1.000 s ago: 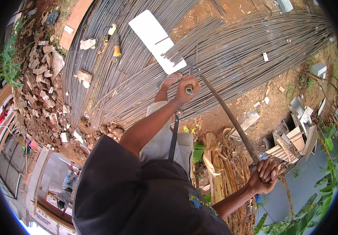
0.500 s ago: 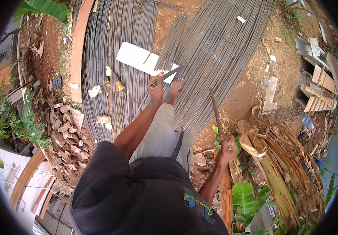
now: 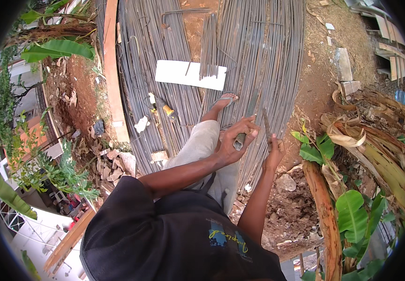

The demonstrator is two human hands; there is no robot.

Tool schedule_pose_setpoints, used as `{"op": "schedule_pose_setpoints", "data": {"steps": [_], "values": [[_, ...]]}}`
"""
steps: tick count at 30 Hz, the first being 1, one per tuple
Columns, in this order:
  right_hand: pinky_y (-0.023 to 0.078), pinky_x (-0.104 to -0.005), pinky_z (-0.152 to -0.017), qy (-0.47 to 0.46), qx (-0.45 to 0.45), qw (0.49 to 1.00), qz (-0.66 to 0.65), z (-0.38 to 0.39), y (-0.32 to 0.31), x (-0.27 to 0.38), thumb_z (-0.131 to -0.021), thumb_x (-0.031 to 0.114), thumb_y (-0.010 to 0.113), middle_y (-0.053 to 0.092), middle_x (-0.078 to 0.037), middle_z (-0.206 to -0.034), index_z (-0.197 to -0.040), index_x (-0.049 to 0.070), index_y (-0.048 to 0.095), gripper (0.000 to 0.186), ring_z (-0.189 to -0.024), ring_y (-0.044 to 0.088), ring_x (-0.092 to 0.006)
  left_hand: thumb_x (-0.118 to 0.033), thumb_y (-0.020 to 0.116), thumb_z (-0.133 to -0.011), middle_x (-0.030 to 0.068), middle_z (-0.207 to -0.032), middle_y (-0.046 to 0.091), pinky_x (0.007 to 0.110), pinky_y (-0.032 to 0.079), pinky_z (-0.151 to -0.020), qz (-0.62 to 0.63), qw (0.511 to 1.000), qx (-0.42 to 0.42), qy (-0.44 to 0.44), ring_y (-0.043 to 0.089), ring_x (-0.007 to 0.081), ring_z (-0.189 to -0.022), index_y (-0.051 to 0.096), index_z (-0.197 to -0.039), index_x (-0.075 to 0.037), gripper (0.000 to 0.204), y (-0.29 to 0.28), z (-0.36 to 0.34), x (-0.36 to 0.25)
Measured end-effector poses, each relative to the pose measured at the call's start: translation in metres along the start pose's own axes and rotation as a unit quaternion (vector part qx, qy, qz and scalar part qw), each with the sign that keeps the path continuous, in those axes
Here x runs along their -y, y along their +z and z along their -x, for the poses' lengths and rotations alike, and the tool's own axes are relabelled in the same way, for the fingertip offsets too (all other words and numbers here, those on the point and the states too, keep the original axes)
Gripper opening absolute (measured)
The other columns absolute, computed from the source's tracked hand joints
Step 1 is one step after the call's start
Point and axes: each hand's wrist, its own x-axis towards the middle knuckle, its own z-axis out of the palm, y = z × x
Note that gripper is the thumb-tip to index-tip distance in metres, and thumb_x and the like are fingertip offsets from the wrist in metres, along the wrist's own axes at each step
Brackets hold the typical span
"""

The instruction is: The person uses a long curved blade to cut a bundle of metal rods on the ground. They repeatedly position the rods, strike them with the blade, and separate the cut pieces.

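Note:
My left hand is closed around a dark metal tube, whose hollow end shows near the palm. The tube points away from me over the steel bars. Just to its right, my right hand grips a thin, rusty-brown rod, also pointing away. The two pieces run side by side, close together; whether they touch I cannot tell. Under and beyond my hands lie many long steel reinforcing bars. A white board rests on them, with a bundle of shorter bars reaching onto it.
A yellow and black power tool lies on the bars to my left, near a white lump. A long wooden plank borders the bars. Broken rubble sits at left; dry banana stems and concrete blocks are at right.
My left hand has swung right with the tube, from over the white board to beside my right hand. The rod in my right hand has come closer. The view has shifted.

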Motion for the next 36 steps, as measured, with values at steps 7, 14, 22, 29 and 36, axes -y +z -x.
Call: {"op": "schedule_pose_setpoints", "data": {"steps": [7,14,22,29,36], "values": [[0.055,-0.0278,-0.080,0.186,-0.005,0.945,-0.270,0.083,0.008,-0.003,-0.105,0.023,0.066,0.065,-0.008,-0.107,-0.124,0.006,0.065,0.025,-0.090,0.065,-0.0172,-0.012,0.069,-0.102,0.0146,-0.130,0.063,0.051,0.029,-0.126,0.146,0.956,0.254,-0.003,0.061,0.0292,-0.127,0.058,-0.091,0.000,0.020,0.028,0.072,-0.002],[0.058,-0.0292,-0.083,-0.025,0.046,0.976,-0.212,0.043,-0.049,-0.195,-0.095,0.000,0.069,0.064,-0.017,-0.119,-0.144,0.006,0.052,0.052,-0.093,0.065,-0.0209,-0.016,0.076,-0.098,0.0185,-0.141,0.055,0.048,0.041,-0.113,0.161,0.854,0.490,-0.063,0.053,0.0358,-0.134,0.065,-0.111,0.001,0.024,0.005,0.060,0.068],[0.062,-0.0308,-0.066,0.285,-0.076,0.737,-0.608,-0.024,-0.009,-0.214,-0.102,0.008,0.059,0.073,-0.016,-0.110,-0.131,0.002,0.057,0.029,-0.074,0.066,-0.0176,-0.025,0.076,-0.094,0.0167,-0.153,0.041,0.045,0.039,-0.118,0.148,0.907,0.148,-0.365,0.041,0.0277,-0.145,0.049,-0.154,-0.010,0.068,-0.046,-0.070,0.184],[0.052,-0.0265,-0.053,0.323,-0.002,0.757,-0.568,-0.042,0.109,-0.218,-0.100,0.029,0.064,0.067,-0.006,-0.090,-0.120,-0.001,0.061,0.036,-0.061,0.055,-0.0140,-0.029,0.073,-0.098,0.0126,-0.152,0.050,0.042,0.034,-0.122,0.125,0.881,0.274,-0.364,0.042,0.0247,-0.148,0.066,-0.138,-0.008,0.045,-0.047,-0.088,0.236],[0.051,-0.0258,-0.057,0.298,-0.025,0.808,-0.508,-0.032,0.113,-0.216,-0.098,0.026,0.065,0.059,-0.003,-0.083,-0.123,-0.002,0.061,0.038,-0.066,0.054,-0.0128,-0.016,0.083,-0.090,0.0116,-0.107,0.071,0.041,0.054,-0.097,-0.089,0.939,0.297,-0.146,0.069,0.0295,-0.107,0.074,-0.105,-0.003,0.021,-0.068,-0.082,0.208]]}}
